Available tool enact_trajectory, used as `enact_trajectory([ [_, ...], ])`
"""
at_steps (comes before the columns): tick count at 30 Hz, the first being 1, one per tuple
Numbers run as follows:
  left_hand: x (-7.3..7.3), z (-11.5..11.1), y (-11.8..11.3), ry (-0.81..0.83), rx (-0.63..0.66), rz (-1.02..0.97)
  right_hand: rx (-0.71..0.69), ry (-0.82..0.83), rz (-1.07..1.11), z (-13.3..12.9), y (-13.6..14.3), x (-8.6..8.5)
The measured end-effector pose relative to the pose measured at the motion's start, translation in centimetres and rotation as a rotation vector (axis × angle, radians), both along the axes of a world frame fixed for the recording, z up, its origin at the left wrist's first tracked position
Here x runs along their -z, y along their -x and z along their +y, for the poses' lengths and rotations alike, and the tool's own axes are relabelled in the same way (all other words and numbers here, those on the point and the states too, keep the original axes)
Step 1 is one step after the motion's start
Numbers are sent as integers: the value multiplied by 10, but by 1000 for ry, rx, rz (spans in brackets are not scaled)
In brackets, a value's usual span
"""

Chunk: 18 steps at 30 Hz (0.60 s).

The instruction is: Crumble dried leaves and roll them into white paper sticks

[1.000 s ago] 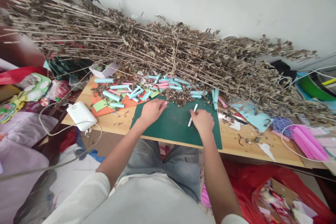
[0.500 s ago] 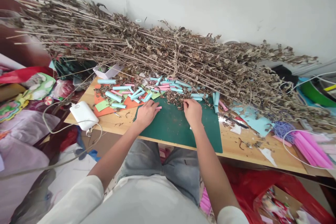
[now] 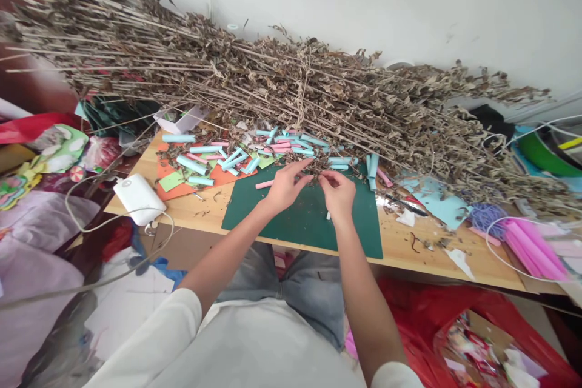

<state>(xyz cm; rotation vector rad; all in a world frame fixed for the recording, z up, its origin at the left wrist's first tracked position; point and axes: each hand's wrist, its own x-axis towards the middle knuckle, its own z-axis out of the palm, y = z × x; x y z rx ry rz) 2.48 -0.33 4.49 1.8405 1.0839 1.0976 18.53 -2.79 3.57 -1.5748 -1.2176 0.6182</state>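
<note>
My left hand (image 3: 287, 187) is over the green cutting mat (image 3: 291, 218), its fingers stretched toward the dried leaf crumbs and its thumb apart from them. A small pink paper roll (image 3: 264, 184) lies on the mat just left of that hand. Close beside it, my right hand (image 3: 337, 191) is closed in a pinch at the dried leaves (image 3: 318, 174), and brown bits show at its fingertips. Several blue paper rolls (image 3: 234, 159) and pink paper rolls (image 3: 278, 147) lie scattered behind the hands among leaf bits. A small white piece (image 3: 328, 216) shows under my right hand.
A large bundle of dried stalks (image 3: 273, 85) spans the back along the wall. On the left are a white power bank (image 3: 140, 199) with a cable and orange paper (image 3: 175, 191). Blue paper (image 3: 436, 203), purple string (image 3: 486, 218) and pink paper (image 3: 531, 248) lie right.
My left hand has left the pink paper roll on the mat and moved right, opening toward the leaves. My right hand stays at the leaves. The whole view has shifted slightly.
</note>
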Motion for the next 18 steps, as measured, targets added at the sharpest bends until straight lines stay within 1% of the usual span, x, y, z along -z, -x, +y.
enact_trajectory([
  [2,6,4,-9,45,11,-38,-34,-41,-46,-6,4,-3],
  [4,13,7,-15,146,-10,-119,-37,-70,-28,-10,7,-3],
  [8,24,5,-19,423,-40,-449,-31,-17,141,-14,14,3],
  [10,26,3,-18,500,-55,-532,-15,-11,232,-15,16,7],
  [12,25,1,-16,534,-67,-538,15,-27,286,-15,19,9],
  [14,24,-1,-15,531,-72,-510,9,-42,294,-15,21,9],
  [16,24,-2,-13,494,-76,-474,-59,-55,272,-16,21,7],
  [18,24,-2,-10,451,-89,-446,-117,-66,196,-18,18,5],
])
